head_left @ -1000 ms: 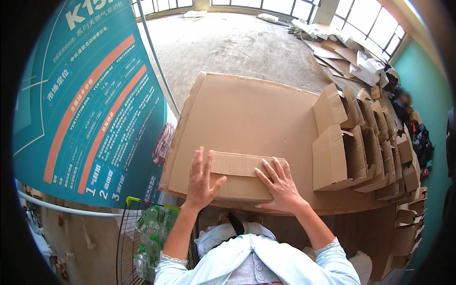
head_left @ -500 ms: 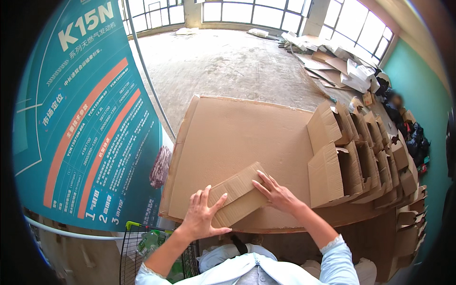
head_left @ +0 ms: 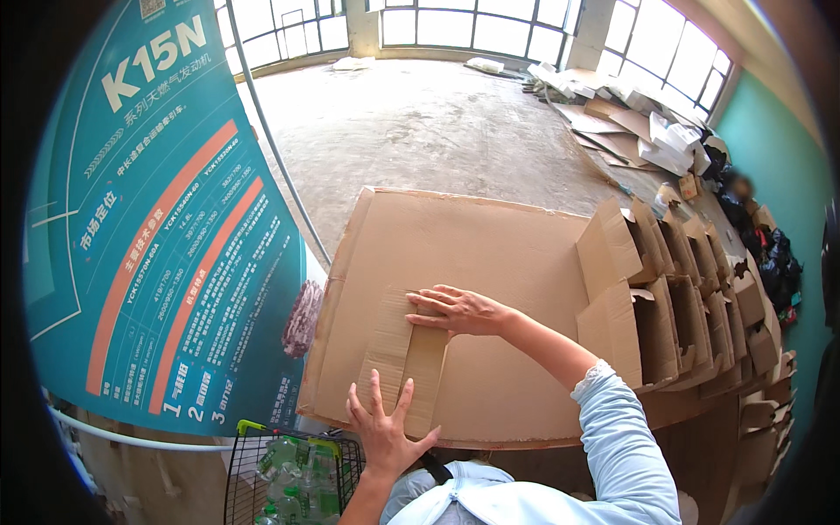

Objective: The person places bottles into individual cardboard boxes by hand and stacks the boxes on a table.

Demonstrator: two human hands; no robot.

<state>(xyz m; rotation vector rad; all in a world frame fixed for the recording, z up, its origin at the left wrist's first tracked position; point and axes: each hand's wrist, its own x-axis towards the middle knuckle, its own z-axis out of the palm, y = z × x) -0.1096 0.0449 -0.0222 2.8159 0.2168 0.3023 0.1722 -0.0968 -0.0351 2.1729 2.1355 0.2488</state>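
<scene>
1. Head view: a flat folded cardboard piece (head_left: 404, 359) lies on the big cardboard sheet (head_left: 490, 254), near its front edge.
2. Left hand (head_left: 385, 429), fingers spread wide, presses its near end; right hand (head_left: 459, 311) lies flat on its far end.
3. It looks light, stiff, creased: best gripped by the edges.

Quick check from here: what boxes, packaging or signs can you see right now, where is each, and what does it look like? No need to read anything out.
Banner: far left, tall, teal, curved orange stripes, white print.
Flat cardboard sheet: centre, large, brown.
Folded cardboard blank: on the sheet, narrow, brown, under the left hand and right hand.
Open cartons: right, brown, rowed, flaps up.
Wire basket: bottom left, black, green handle, bottles inside.
</scene>
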